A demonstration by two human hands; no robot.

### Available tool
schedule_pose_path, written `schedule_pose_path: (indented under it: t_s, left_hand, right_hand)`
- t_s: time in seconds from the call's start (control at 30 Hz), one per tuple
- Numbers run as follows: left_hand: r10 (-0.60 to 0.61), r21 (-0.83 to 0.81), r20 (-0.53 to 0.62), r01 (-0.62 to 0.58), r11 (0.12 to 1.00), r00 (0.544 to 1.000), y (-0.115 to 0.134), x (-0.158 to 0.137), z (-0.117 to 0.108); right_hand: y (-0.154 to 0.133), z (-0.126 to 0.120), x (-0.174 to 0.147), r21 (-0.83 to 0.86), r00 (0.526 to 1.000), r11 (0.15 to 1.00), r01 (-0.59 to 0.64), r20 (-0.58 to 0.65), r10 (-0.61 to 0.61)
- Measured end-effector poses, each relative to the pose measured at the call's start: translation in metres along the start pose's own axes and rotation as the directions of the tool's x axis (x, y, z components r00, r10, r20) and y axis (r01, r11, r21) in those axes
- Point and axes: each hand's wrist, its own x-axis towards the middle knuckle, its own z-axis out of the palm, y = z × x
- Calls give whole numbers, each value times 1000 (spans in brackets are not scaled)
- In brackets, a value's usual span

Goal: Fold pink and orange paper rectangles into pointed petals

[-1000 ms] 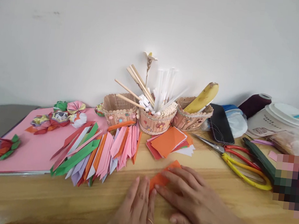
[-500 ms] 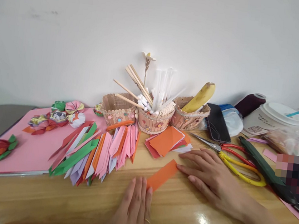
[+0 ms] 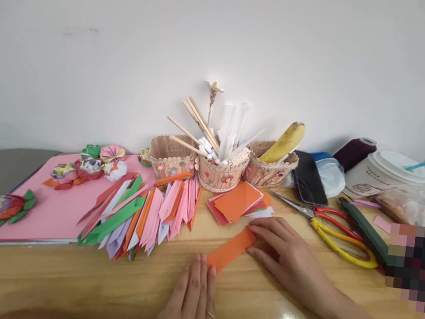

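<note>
In what looks like a folding step, the orange paper (image 3: pixel 230 249) lies between the flat left hand (image 3: pixel 192 300), on its near end, and the right hand (image 3: pixel 295 258), touching its far end, pinching or not I cannot tell, and another crease would call for aligned edges.

Head camera looks forward and down — close over the table (image 3: pixel 106 285).
</note>
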Motion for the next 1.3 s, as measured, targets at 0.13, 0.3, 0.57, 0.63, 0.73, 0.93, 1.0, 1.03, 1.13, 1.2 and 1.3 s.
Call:
schedule_pose_path:
  t_s: [0.13, 0.3, 0.57, 0.63, 0.73, 0.93, 1.0, 1.03, 1.13, 1.2, 1.3]
  left_hand:
    - [-32, -88, -59, 27, 996, 998, -7, 16, -4]
    - [-70, -234, -160, 31, 972, 985, -18, 39, -11]
    - [-135, -351, -104, 91, 932, 985, -28, 44, -15]
    - [-138, -382, -92, 93, 920, 986, -30, 46, -13]
    - [-156, -438, -43, 122, 891, 987, -32, 48, -10]
    - [-231, -547, -125, 127, 827, 965, -34, 52, -12]
    - [-232, -575, -128, 118, 810, 964, -36, 53, -15]
    - [-226, -594, -115, 115, 796, 967, -37, 53, -17]
    - [-225, -640, -95, 113, 760, 970, -37, 52, -17]
    - [-264, -651, -147, 107, 751, 953, -36, 52, -14]
    - [-223, -653, -126, 88, 752, 967, -35, 52, -9]
  right_hand:
    - [-6, -1, 2, 102, 999, 995, -11, -31, 14]
    - [-15, -8, -7, 3, 985, 995, 97, -145, -95]
    - [-26, -11, -16, -82, 953, 955, 285, -82, -292]
    - [-24, -13, -16, -2, 953, 953, 302, -39, -302]
    - [-20, -15, -19, 52, 941, 940, 338, -33, -337]
    - [-26, -19, -25, 59, 883, 881, 470, -18, -470]
    - [-31, -20, -25, 64, 853, 851, 522, -18, -522]
    - [-33, -21, -25, 60, 838, 836, 546, -21, -546]
    - [-35, -22, -24, 83, 827, 824, 561, -23, -561]
    - [-33, -23, -23, 103, 855, 849, 519, -40, -518]
    - [-28, -20, -17, 101, 946, 942, 320, -86, -312]
